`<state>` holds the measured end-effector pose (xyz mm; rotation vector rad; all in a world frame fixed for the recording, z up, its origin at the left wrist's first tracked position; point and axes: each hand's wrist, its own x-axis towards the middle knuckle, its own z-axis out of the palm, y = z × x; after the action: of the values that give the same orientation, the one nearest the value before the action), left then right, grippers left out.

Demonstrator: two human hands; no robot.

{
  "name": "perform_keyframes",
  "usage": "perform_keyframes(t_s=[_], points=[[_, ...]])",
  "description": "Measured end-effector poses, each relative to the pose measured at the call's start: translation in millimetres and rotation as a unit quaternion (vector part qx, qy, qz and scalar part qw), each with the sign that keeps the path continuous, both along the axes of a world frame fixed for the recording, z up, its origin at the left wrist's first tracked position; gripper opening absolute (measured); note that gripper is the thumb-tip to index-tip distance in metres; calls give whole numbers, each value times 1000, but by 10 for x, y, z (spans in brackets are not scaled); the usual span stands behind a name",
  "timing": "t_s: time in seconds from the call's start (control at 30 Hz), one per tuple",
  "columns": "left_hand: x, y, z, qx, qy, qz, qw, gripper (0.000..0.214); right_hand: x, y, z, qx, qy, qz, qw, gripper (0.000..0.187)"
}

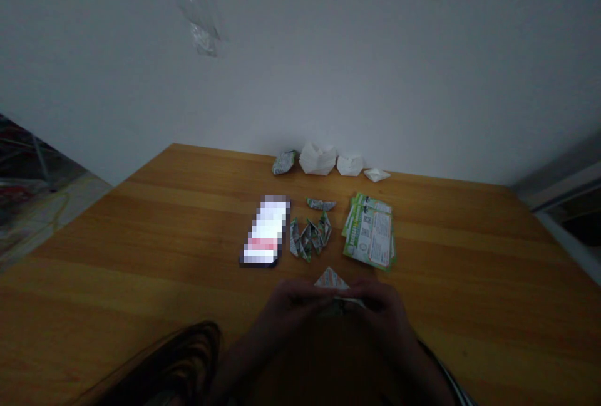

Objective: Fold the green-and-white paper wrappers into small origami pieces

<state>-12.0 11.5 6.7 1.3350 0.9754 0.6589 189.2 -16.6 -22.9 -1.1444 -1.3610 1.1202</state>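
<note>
Between my two hands is a folded piece of printed paper (331, 277), its triangular tip pointing away from me. My left hand (293, 302) pinches it from the left side, and my right hand (378, 302) pinches it from the right. The fingers nearly meet in the middle and cover much of the paper. Just beyond lie several small folded paper pieces (307, 240) in a row, with one more folded piece (321, 204) behind them. A stack of printed leaflets (370, 234) in green and white is to the right of these.
A phone (267, 230) with a lit, blurred screen lies left of the folded pieces. Along the wall (300, 67) stand a printed folded bundle (284, 161), a large white folded bundle (318, 159), a smaller white one (350, 165) and a small white piece (377, 174) on the wooden table (141, 224).
</note>
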Motion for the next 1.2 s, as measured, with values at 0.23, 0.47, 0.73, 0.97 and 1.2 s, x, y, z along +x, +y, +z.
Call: perform_keyframes(t_s=[0.23, 0.47, 0.73, 0.97, 1.2], points=[[-30, 11, -6, -22, -32, 3, 999, 19, 37, 14, 28, -52, 12, -40, 998, 6], [-24, 3, 26, -19, -47, 45, 998, 33, -19, -29, -32, -108, 9, -98, 989, 14], [31, -20, -106, -86, -114, 94, 985, 55, -90, -65, -19, -137, 66, -83, 985, 29], [52, -32, -91, -57, -79, 102, 990, 59, -136, -63, -19, -133, 33, -104, 985, 31], [107, -27, -86, -157, -94, 140, 973, 58, -223, -130, 1, -133, 8, -118, 984, 28]])
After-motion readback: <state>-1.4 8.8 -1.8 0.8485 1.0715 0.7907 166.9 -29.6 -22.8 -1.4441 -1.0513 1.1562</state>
